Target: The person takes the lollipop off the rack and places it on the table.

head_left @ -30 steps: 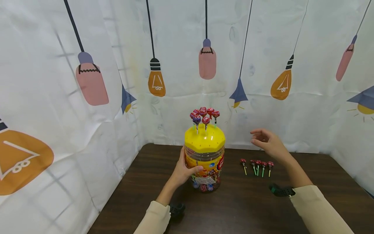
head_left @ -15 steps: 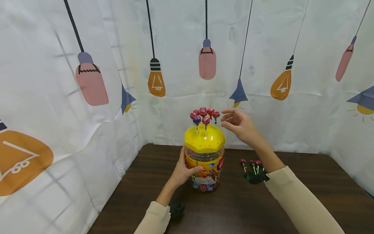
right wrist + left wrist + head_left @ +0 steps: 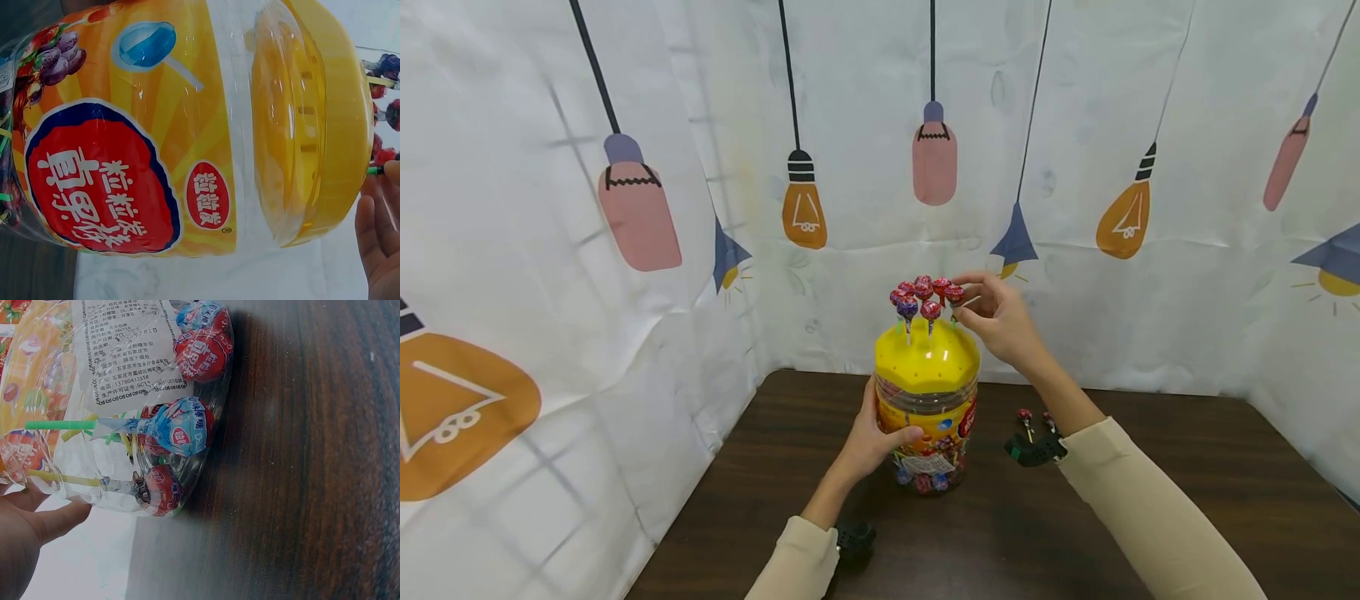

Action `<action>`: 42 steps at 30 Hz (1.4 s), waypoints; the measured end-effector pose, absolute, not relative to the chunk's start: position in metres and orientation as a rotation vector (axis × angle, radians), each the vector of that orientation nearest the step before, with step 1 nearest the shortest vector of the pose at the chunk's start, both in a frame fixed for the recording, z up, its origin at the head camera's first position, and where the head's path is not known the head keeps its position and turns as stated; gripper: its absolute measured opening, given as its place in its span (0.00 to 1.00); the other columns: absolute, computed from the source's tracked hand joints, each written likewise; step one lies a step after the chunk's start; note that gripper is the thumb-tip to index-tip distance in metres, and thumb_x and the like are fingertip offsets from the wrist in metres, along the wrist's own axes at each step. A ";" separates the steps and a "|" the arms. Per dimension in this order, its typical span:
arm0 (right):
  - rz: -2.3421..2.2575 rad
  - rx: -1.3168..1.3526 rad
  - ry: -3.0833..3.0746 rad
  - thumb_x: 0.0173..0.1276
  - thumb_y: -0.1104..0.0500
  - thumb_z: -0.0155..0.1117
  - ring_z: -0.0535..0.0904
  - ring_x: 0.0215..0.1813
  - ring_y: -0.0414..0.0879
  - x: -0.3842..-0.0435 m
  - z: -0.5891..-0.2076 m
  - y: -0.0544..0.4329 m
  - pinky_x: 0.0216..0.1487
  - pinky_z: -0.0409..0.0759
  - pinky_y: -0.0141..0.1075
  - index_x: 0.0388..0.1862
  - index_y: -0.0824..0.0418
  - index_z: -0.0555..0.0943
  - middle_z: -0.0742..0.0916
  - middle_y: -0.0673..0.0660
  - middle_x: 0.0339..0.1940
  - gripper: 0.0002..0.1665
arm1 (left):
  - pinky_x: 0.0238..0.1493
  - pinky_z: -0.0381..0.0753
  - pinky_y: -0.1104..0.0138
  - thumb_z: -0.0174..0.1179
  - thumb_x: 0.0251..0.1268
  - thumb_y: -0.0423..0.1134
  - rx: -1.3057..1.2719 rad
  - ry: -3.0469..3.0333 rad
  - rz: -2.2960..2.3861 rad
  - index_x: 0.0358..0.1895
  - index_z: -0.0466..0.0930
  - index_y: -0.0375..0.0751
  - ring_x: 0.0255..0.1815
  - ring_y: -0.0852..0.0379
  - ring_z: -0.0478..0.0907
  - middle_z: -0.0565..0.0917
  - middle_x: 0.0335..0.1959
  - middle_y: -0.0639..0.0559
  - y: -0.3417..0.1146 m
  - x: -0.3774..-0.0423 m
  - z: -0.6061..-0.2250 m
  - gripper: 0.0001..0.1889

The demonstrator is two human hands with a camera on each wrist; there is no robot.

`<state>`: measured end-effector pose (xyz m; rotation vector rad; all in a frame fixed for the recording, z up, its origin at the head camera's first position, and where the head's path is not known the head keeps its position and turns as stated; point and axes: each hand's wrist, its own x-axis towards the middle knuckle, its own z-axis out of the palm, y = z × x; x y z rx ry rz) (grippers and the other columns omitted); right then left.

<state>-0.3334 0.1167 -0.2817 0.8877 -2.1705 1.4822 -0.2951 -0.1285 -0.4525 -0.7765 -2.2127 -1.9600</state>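
A clear plastic candy jar (image 3: 928, 421) with a colourful label stands upright on the table. My left hand (image 3: 867, 442) grips its left side, thumb across the front. Several wrapped lollipops (image 3: 907, 308) stand by their sticks in its yellow lid (image 3: 917, 367), heads up. My right hand (image 3: 1000, 325) is at the rightmost lollipop (image 3: 955, 294), thumb and fingers pinching it just under the head. In the right wrist view a bit of its green stick (image 3: 375, 170) shows beside the fingers. More lollipops (image 3: 182, 427) lie inside the jar's bottom.
Loose lollipops (image 3: 1026, 417) lie on the dark wooden table (image 3: 752, 492) right of the jar, partly hidden by my right wrist's black strap (image 3: 1033, 450). A white curtain (image 3: 850, 317) printed with lamps hangs behind and at the sides.
My right hand has moved left from above the loose lollipops to the lid's rightmost lollipop and closed its fingertips on it. The left hand stays on the jar.
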 end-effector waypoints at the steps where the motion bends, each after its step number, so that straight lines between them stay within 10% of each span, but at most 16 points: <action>1: 1.478 0.887 -2.167 0.72 0.69 0.64 0.88 0.44 0.59 -0.333 -0.282 0.117 0.47 0.84 0.26 0.65 0.63 0.77 0.86 0.68 0.45 0.23 | 0.73 0.73 0.49 0.72 0.64 0.51 -0.774 -2.214 -1.960 0.80 0.40 0.73 0.69 0.53 0.72 0.68 0.73 0.56 -0.128 -0.295 -0.453 0.53; 11: 1.553 0.873 -2.067 0.70 0.70 0.64 0.84 0.36 0.43 -0.330 -0.270 0.114 0.40 0.83 0.28 0.65 0.66 0.75 0.85 0.68 0.45 0.24 | 0.74 0.72 0.48 0.71 0.64 0.51 -0.762 -2.228 -1.961 0.80 0.39 0.73 0.69 0.52 0.72 0.67 0.74 0.55 -0.128 -0.296 -0.454 0.53; 20: 1.566 0.899 -2.035 0.70 0.70 0.63 0.85 0.38 0.55 -0.319 -0.257 0.127 0.39 0.87 0.31 0.64 0.64 0.76 0.84 0.64 0.42 0.24 | 0.73 0.73 0.49 0.71 0.65 0.50 -0.745 -2.233 -1.953 0.80 0.39 0.72 0.68 0.53 0.73 0.68 0.73 0.56 -0.128 -0.295 -0.455 0.52; 42: 1.722 0.787 -2.088 0.70 0.72 0.63 0.85 0.35 0.43 -0.315 -0.306 0.207 0.34 0.88 0.34 0.61 0.63 0.77 0.85 0.50 0.39 0.21 | 0.75 0.71 0.48 0.71 0.65 0.47 -0.738 -2.231 -1.955 0.80 0.39 0.73 0.70 0.52 0.72 0.67 0.73 0.56 -0.127 -0.296 -0.452 0.52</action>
